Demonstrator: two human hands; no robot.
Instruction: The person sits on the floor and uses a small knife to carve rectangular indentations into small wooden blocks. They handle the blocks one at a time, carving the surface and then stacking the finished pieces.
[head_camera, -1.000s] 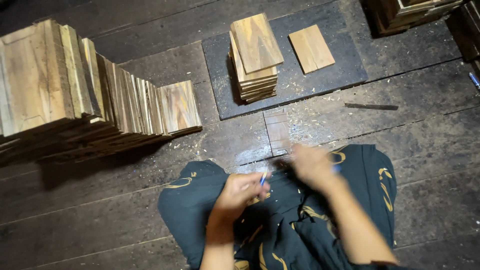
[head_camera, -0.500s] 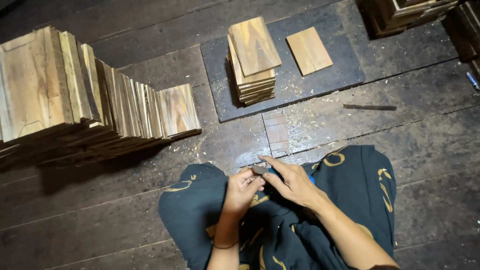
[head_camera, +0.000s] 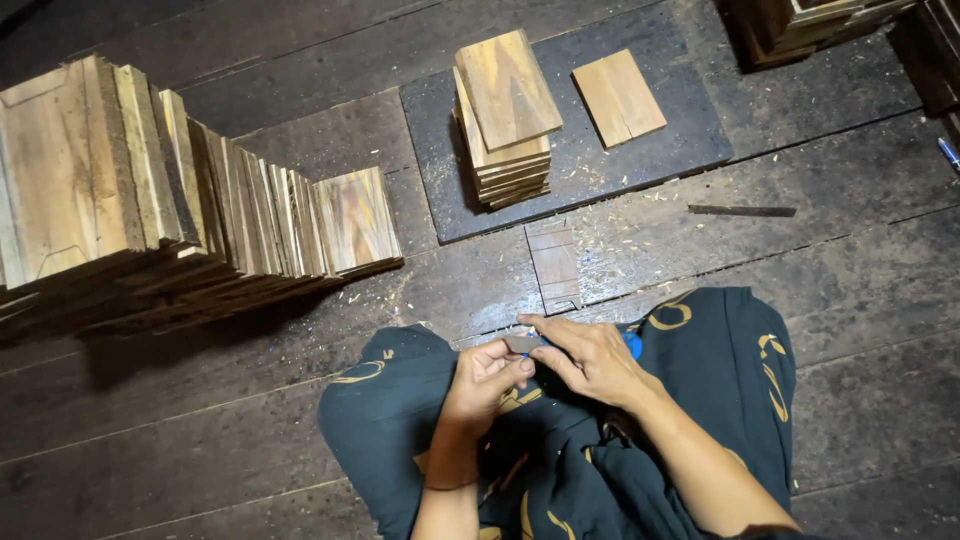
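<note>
From the head camera I see both hands meeting over the lap. The left hand (head_camera: 487, 380) is curled, thumb and fingertips pinching one end of a small flat grey piece (head_camera: 522, 343). The right hand (head_camera: 590, 358) lies over its other end, fingers half closed and forefinger stretched along it. I think something blue (head_camera: 632, 345) sits under the right palm, but it is mostly hidden.

The person sits on a dark plank floor (head_camera: 200, 430) strewn with shavings, legs in dark cloth with gold curls (head_camera: 720, 370). On the left leans a long row of wooden boards (head_camera: 200, 210). Ahead, a dark mat (head_camera: 660, 140) carries 1 stack of boards (head_camera: 505, 120) and 1 single board (head_camera: 618, 97).

Compared with 0.5 seconds ago, the hands sit in nearly the same place, pressed a little closer.
</note>
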